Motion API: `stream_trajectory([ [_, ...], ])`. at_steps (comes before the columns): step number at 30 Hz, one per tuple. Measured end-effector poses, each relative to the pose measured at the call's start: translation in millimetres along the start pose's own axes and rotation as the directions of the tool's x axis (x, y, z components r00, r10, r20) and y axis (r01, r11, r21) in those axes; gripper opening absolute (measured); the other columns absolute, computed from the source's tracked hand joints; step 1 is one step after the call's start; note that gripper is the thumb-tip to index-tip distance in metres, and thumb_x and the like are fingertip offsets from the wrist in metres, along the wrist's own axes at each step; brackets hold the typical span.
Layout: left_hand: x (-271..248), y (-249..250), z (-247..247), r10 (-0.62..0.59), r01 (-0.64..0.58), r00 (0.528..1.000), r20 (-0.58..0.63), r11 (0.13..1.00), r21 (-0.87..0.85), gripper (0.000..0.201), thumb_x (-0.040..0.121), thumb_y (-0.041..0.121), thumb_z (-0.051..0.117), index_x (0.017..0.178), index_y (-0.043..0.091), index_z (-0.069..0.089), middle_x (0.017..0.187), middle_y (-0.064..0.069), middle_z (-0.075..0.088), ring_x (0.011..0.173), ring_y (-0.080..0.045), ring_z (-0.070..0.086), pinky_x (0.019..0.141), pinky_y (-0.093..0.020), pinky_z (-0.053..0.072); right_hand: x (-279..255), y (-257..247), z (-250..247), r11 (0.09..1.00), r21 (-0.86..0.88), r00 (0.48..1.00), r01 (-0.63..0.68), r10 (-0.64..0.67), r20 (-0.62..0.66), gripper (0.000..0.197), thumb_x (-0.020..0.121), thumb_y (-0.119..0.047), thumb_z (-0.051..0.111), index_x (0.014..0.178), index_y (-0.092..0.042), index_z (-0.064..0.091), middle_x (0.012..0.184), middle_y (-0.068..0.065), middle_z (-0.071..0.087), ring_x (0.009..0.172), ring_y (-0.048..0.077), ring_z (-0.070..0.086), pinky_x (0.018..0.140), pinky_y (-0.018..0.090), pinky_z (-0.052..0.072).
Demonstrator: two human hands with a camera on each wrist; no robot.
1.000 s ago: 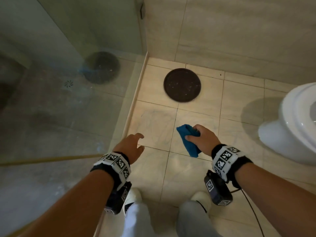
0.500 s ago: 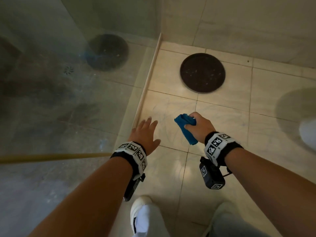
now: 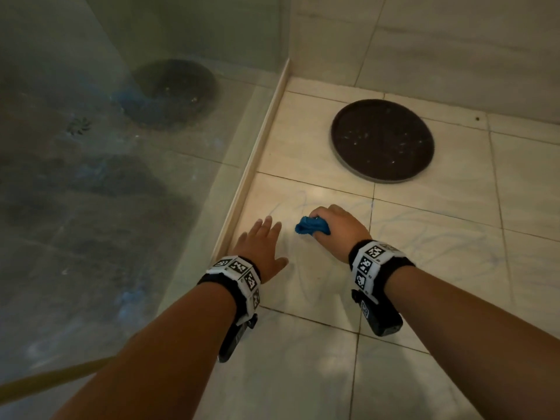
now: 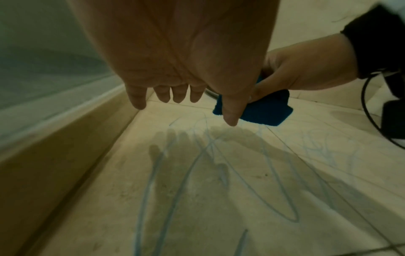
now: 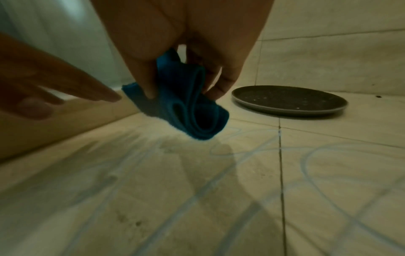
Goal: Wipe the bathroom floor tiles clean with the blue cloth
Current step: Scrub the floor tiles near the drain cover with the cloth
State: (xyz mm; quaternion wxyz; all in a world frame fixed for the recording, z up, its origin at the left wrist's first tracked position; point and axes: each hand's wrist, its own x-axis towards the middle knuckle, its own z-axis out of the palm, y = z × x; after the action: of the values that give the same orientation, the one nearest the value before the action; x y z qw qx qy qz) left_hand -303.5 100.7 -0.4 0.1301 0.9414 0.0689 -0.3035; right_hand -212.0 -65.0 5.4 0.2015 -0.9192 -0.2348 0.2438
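The right hand (image 3: 336, 230) gripped the blue cloth (image 3: 312, 227), folded into a thick wad, with the thumb on one side and the curled fingers (image 5: 221, 86) on the other. From the right wrist view the cloth's (image 5: 186, 107) lower folded edge hung close to the floor tiles (image 5: 219, 199); whether it touched them could not be told. The left hand (image 3: 260, 244) was stretched out flat just beside it, palm down, its fingers (image 4: 178, 94) straight and slightly spread, holding nothing and hovering above the tile, where its shadow fell. It lay near the low raised kerb (image 3: 251, 165) that ran along the foot of the glass shower screen (image 3: 121, 147). Thin pale blue scribbled lines (image 4: 197, 173) crossed the cream tiles under both hands and spread onto the neighbouring tile to the right. Farther off, near the wall (image 3: 454, 40), a dark round flat disc (image 3: 381, 140) lay on the floor, well apart from the cloth.
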Motion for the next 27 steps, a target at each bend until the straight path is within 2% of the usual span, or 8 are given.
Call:
stream_trajectory([
  [2, 13, -4, 11, -0.001, 0.001, 1.0, -0.011, 1.0, -0.019, 0.083, 0.096, 0.048, 0.047, 0.154, 0.018, -0.003, 0.162, -0.004, -0.011, 0.149, -0.02, -0.006, 0.12, -0.042, 0.011, 8, 6, 16, 0.998, -0.046, 0.996, 0.045, -0.048, -0.07, 0.036, 0.087, -0.022, 0.056, 0.122, -0.027, 0.052, 0.112, 0.0, 0.048, 0.098, 0.021, 0.051, 0.087, 0.035, 0.045],
  [7, 25, -17, 30, -0.026, 0.026, 0.999, -0.02, 1.0, 0.002, 0.09, 0.093, 0.05, 0.052, 0.154, 0.017, -0.007, 0.161, -0.004, -0.017, 0.149, -0.021, -0.008, 0.12, -0.043, 0.008, 5, 17, 54, 0.973, -0.214, 0.996, 0.088, -0.084, 0.029, 0.043, 0.091, -0.046, 0.05, 0.13, -0.03, 0.049, 0.129, -0.001, 0.043, 0.117, 0.021, 0.041, 0.098, 0.036, 0.035],
  [10, 27, -22, 39, -0.037, 0.037, 0.999, 0.003, 0.999, 0.009, 0.098, 0.09, 0.054, 0.055, 0.153, 0.018, -0.012, 0.159, -0.003, -0.023, 0.148, -0.021, -0.013, 0.119, -0.043, 0.004, 6, 18, 62, 0.974, -0.203, 0.994, 0.1, -0.108, -0.029, 0.045, 0.094, -0.043, 0.044, 0.136, -0.028, 0.044, 0.141, 0.001, 0.037, 0.124, 0.023, 0.037, 0.101, 0.036, 0.032],
  [13, 32, -21, 47, -0.017, 0.017, 1.0, 0.016, 1.0, -0.007, 0.108, 0.086, 0.059, 0.058, 0.152, 0.019, -0.017, 0.157, -0.005, -0.028, 0.147, -0.022, -0.018, 0.119, -0.042, 0.0, 8, 16, 73, 0.939, -0.314, 0.99, 0.14, -0.126, 0.064, 0.054, 0.094, -0.046, 0.042, 0.145, -0.029, 0.03, 0.15, 0.001, 0.028, 0.13, 0.025, 0.031, 0.105, 0.038, 0.029],
  [19, 41, -23, 55, -0.067, 0.067, 0.997, 0.026, 0.998, 0.007, 0.124, 0.076, 0.069, 0.062, 0.149, 0.014, -0.023, 0.155, -0.01, -0.032, 0.145, -0.024, -0.023, 0.118, -0.04, -0.007, 13, 20, 79, 0.925, -0.351, 0.986, 0.145, -0.165, -0.028, 0.063, 0.086, -0.047, 0.057, 0.141, -0.024, 0.037, 0.143, 0.005, 0.032, 0.125, 0.027, 0.036, 0.1, 0.04, 0.033],
  [23, 43, -24, 56, -0.085, 0.085, 0.995, 0.045, 0.996, 0.0, 0.127, 0.075, 0.07, 0.062, 0.148, 0.013, -0.025, 0.155, -0.01, -0.032, 0.145, -0.025, -0.022, 0.118, -0.04, -0.005, 18, 14, 89, 0.874, -0.403, 0.956, 0.271, -0.292, 0.011, 0.061, 0.061, -0.024, 0.083, 0.118, -0.015, 0.063, 0.113, 0.012, 0.061, 0.09, 0.035, 0.061, 0.072, 0.042, 0.049],
  [25, 44, -23, 54, -0.085, 0.085, 0.995, 0.052, 0.996, 0.001, 0.128, 0.074, 0.069, 0.063, 0.148, 0.013, -0.025, 0.155, -0.009, -0.032, 0.145, -0.025, -0.023, 0.118, -0.039, -0.006, 34, 19, 82, 0.888, -0.393, 0.956, 0.238, -0.286, -0.068, 0.049, 0.071, -0.015, 0.077, 0.118, -0.016, 0.064, 0.11, 0.014, 0.061, 0.088, 0.038, 0.059, 0.072, 0.042, 0.048],
  [27, 44, -24, 54, -0.088, 0.089, 0.995, 0.05, 0.996, -0.005, 0.129, 0.073, 0.069, 0.065, 0.148, 0.014, -0.025, 0.155, -0.009, -0.032, 0.145, -0.024, -0.023, 0.118, -0.039, -0.006, 49, 18, 68, 0.948, -0.298, 0.982, 0.109, -0.15, -0.117, 0.043, 0.09, -0.016, 0.056, 0.133, -0.018, 0.052, 0.124, 0.014, 0.05, 0.106, 0.038, 0.048, 0.086, 0.042, 0.041],
])
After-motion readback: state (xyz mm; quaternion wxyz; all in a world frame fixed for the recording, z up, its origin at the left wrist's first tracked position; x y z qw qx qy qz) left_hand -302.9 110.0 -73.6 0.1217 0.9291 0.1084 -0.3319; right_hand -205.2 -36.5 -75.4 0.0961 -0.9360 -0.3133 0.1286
